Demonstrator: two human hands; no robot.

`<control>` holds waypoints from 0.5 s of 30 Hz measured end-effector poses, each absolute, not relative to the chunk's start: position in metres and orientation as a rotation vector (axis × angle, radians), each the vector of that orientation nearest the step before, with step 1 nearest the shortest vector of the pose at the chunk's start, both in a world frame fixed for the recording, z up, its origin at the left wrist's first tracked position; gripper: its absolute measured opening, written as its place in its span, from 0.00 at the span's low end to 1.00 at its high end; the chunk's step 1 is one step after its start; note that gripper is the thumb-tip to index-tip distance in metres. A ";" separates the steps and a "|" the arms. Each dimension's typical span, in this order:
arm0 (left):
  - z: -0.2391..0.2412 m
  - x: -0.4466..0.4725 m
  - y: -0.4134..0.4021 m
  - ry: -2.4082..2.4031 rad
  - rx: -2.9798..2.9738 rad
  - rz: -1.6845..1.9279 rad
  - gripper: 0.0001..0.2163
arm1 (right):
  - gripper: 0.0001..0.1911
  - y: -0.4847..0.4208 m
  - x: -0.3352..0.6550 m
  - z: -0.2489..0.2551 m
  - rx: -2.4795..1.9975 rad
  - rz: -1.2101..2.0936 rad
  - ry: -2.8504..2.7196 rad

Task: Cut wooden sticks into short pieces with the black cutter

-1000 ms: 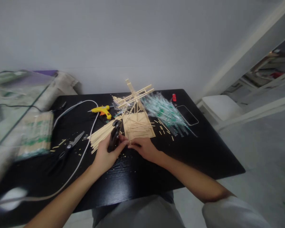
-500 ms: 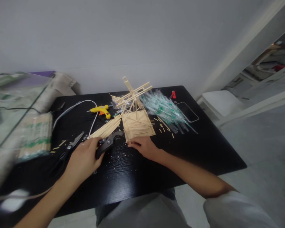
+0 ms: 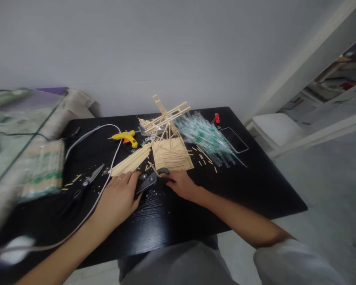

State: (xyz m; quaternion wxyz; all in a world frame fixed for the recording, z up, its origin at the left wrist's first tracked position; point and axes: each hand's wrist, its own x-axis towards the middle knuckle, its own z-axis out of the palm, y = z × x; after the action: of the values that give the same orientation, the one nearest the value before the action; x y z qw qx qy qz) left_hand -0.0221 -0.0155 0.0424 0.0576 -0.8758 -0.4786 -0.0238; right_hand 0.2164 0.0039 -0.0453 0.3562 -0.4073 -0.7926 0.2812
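My left hand [image 3: 118, 198] is wrapped round the black handles of hand pruners [image 3: 150, 181], whose jaws point right. A thin wooden stick [image 3: 153, 168] stands at the jaws, slanting up and left. Close against the jaw tips, my right hand [image 3: 182, 185] is closed in a pinch at the stick's lower end; the fingertips are partly hidden. Just behind is a windmill-like model [image 3: 167, 120] of sticks on a square wooden base [image 3: 160, 160], with loose sticks lying across it. To its left, a fan of sticks [image 3: 132, 160] lies near my left fingers.
A yellow glue gun [image 3: 126, 137] and its white cord lie left, with scissors [image 3: 90, 178] nearer. Wrapped sticks [image 3: 43, 168] sit at far left. Plastic wrappers [image 3: 204, 134], a phone [image 3: 234, 139] and a red object [image 3: 216, 118] lie right. Stick offcuts are scattered on the black table [image 3: 249, 190].
My left hand has moved right with the pruners, bringing the jaws up to my right fingers and the stick. My right hand has stayed almost in place.
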 end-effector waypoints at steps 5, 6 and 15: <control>0.046 -0.016 -0.019 -1.479 -2.623 -0.013 0.16 | 0.08 0.005 0.217 -0.046 -1.031 0.717 -2.035; 0.047 -0.015 -0.020 -1.488 -2.620 0.007 0.15 | 0.07 0.005 0.217 -0.047 -1.031 0.717 -2.034; 0.052 -0.010 -0.022 -1.551 -2.610 0.175 0.11 | 0.06 0.004 0.216 -0.049 -1.046 0.685 -2.040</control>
State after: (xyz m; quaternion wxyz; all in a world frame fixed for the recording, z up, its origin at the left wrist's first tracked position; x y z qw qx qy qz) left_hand -0.0104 -0.0224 0.0520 0.0502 -0.8571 -0.5095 0.0575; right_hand 0.2161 0.0036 -0.0495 0.3658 -0.4068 -0.7935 0.2664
